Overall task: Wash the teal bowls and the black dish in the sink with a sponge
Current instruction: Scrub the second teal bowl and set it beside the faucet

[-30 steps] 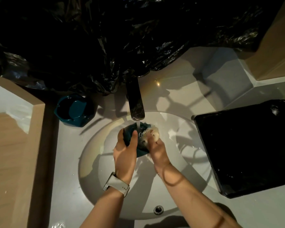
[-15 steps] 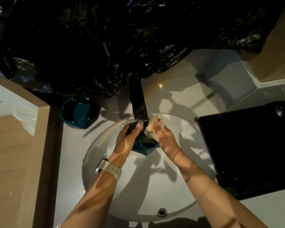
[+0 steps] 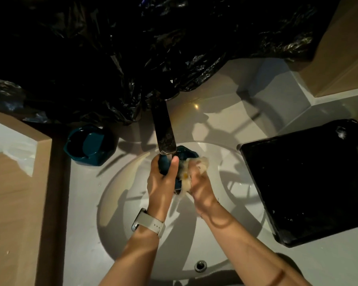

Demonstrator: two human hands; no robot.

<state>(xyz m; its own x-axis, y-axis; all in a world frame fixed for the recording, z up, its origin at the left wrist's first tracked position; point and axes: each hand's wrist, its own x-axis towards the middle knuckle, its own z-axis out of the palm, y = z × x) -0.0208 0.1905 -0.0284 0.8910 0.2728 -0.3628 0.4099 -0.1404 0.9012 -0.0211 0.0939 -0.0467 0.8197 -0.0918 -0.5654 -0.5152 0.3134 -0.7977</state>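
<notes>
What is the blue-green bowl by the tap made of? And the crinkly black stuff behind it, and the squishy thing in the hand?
The teal bowl on the counter looks like glazed ceramic or hard plastic: thick walls, smooth sheen. I can't tell which. The black sheet looks like thin plastic film, since it is crumpled with shiny creases. The sponge in the right hand looks like soft, pale foam, squashed out of shape and wet.

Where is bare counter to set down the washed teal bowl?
Bare white counter lies behind the basin, between dark faucet and black square dish. Crowded left of the faucet: second teal bowl, black plastic sheet.
</notes>
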